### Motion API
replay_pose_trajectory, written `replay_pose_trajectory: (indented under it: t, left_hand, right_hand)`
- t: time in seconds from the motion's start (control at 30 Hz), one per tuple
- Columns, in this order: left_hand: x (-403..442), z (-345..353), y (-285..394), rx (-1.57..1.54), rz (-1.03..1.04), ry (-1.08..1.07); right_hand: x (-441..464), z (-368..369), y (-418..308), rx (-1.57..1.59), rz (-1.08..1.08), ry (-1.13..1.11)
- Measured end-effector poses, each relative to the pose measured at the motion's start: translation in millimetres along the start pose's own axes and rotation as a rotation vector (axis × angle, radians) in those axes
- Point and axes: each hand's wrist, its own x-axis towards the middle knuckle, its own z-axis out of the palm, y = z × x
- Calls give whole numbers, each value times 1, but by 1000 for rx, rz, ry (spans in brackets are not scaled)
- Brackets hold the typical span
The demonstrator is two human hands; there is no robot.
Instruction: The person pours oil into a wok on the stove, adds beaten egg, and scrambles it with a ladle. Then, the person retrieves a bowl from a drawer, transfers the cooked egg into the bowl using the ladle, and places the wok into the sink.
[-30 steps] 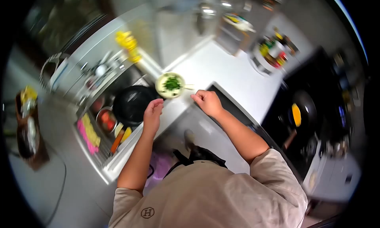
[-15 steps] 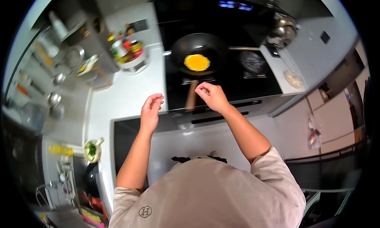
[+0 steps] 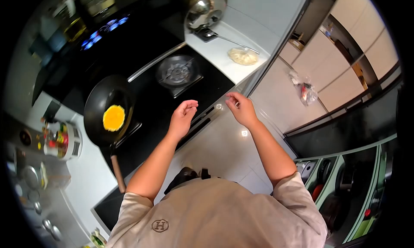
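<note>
Head view: your left hand (image 3: 183, 118), loosely bent, released, near the front edge of the stove (image 3: 209, 75); your right hand (image 3: 242, 110), curled, seemingly empty, off its front right corner; pan (image 3: 95, 112), egg (image 3: 114, 118) inside, near its left edge, ungripped.

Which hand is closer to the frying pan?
The left hand. It is in front of the stove, between the frying pan and the right hand, which is clearly farther away on the pan's far right.
</note>
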Motion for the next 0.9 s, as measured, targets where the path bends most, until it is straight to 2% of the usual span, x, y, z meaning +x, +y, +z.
replay_pose_trajectory:
  t: [0.2,0.5,0.67,0.9]
  left_hand:
    - [100,11,-36,64,51,-114]
    - [247,34,-46,167,27,-200]
    - [316,60,-81,249,38,-165]
    - [407,114,-121,309,-175,-19]
  right_hand:
    - [56,-31,48,-89,50,150]
    - [137,-68,99,-240,148,280]
    - [173,-87,186,-446,134,270]
    - [282,-123,345,-435,133,74]
